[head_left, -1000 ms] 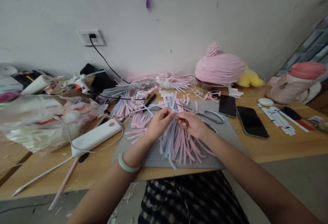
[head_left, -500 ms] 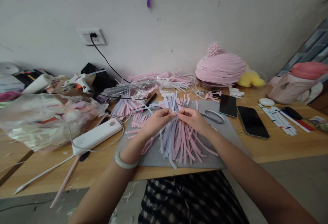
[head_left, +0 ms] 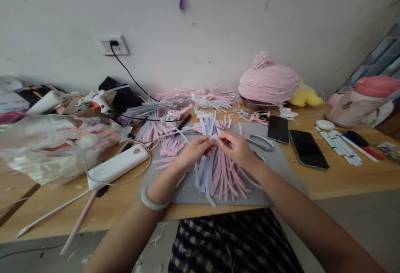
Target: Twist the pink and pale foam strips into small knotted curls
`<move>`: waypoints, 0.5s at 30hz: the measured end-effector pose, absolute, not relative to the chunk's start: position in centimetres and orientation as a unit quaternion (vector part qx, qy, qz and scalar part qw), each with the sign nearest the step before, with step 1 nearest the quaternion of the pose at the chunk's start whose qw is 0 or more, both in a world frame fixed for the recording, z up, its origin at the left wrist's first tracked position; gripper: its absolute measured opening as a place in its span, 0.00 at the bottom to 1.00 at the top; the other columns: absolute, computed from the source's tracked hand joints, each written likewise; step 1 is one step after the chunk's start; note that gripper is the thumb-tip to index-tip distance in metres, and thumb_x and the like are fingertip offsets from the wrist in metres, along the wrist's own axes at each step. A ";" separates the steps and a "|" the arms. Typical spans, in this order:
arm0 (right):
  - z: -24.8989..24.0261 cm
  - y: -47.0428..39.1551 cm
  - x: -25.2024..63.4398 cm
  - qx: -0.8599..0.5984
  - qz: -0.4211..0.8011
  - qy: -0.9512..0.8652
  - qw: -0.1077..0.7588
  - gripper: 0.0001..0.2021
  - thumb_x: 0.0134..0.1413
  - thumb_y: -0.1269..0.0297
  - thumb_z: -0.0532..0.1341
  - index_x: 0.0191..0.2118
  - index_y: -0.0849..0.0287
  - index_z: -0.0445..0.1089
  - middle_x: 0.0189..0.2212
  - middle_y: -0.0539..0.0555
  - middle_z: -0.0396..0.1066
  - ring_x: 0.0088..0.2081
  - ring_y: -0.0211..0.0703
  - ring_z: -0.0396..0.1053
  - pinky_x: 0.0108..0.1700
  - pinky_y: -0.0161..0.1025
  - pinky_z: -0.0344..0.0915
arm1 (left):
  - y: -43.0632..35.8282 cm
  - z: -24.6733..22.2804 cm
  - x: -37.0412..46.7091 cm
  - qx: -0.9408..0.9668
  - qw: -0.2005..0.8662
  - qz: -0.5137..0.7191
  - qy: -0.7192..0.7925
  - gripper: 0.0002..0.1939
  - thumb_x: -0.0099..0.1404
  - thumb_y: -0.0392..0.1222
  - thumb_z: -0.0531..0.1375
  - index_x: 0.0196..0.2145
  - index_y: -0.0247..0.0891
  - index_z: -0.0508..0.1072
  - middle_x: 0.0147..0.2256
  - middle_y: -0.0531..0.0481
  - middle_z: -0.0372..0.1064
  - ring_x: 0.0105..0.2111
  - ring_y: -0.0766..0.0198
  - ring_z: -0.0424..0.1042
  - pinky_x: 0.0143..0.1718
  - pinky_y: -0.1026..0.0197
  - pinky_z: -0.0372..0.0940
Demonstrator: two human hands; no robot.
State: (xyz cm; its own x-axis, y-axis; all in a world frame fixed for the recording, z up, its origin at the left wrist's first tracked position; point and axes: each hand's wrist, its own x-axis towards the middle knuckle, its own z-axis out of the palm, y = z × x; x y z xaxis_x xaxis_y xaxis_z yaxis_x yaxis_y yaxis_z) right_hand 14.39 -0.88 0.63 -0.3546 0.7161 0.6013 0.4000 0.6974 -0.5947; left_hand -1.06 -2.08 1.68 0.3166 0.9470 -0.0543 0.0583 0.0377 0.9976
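My left hand (head_left: 200,148) and my right hand (head_left: 234,147) meet fingertip to fingertip above the grey mat (head_left: 184,194). Between them they pinch a small pale lilac fuzzy strip (head_left: 215,138), partly hidden by the fingers. Beneath lie a bunch of lilac strips (head_left: 204,175) and, right of it, a fan of pink strips (head_left: 225,179). Short pink pieces (head_left: 171,148) rest left of my left hand. Scissors (head_left: 261,141) lie on the mat beyond my right hand.
Two phones (head_left: 278,129) (head_left: 308,149) and several markers (head_left: 339,146) lie at the right. A white power strip (head_left: 118,165) and a plastic bag (head_left: 40,148) are on the left. Against the wall sit a large pink fuzzy dome (head_left: 268,83) and a glue gun (head_left: 100,100).
My left hand has turned slightly, its lower fingers curling more. The lilac strip between the fingertips now shows as a small bent shape. My right hand has shifted only a little.
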 end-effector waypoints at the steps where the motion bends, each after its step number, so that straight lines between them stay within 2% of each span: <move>1: 0.7 -0.9 14.5 -0.339 0.179 -0.810 0.444 0.05 0.50 0.69 0.53 0.27 0.60 0.64 0.22 0.50 0.62 0.25 0.35 0.59 0.29 0.33 0.56 | -2.1 1.6 -1.0 0.557 0.589 0.397 0.431 0.14 0.54 0.49 0.55 0.22 0.35 0.62 0.18 0.57 0.56 0.18 0.73 0.54 0.21 0.67 0.48; 8: 0.4 -0.7 14.5 -0.359 0.290 -0.784 0.415 0.04 0.47 0.70 0.53 0.25 0.61 0.62 0.20 0.47 0.59 0.22 0.33 0.58 0.25 0.31 0.57 | -1.9 1.4 -1.1 0.582 0.563 0.405 0.425 0.14 0.53 0.47 0.57 0.19 0.33 0.65 0.16 0.57 0.58 0.18 0.73 0.55 0.22 0.67 0.49; 10: 0.5 -0.8 14.7 -0.341 0.251 -0.811 0.404 0.03 0.48 0.71 0.53 0.26 0.60 0.62 0.21 0.48 0.60 0.23 0.34 0.58 0.26 0.32 0.58 | -1.9 1.2 -1.2 0.529 0.618 0.405 0.418 0.13 0.52 0.45 0.58 0.19 0.33 0.65 0.17 0.56 0.58 0.18 0.74 0.54 0.21 0.68 0.48; 13: 0.8 -0.8 15.0 -0.283 0.139 -0.866 0.389 0.05 0.49 0.71 0.52 0.27 0.60 0.64 0.25 0.52 0.63 0.29 0.38 0.62 0.33 0.37 0.61 | -1.7 1.0 -1.4 0.447 0.720 0.374 0.378 0.10 0.50 0.42 0.59 0.20 0.33 0.64 0.17 0.57 0.56 0.16 0.76 0.50 0.20 0.68 0.47; 15: 0.8 -0.9 15.1 -0.257 0.111 -0.875 0.394 0.07 0.50 0.70 0.51 0.28 0.59 0.65 0.27 0.54 0.65 0.33 0.42 0.63 0.38 0.40 0.61 | -1.7 1.0 -1.5 0.442 0.744 0.357 0.351 0.09 0.51 0.40 0.58 0.20 0.33 0.63 0.17 0.58 0.54 0.16 0.76 0.48 0.21 0.68 0.48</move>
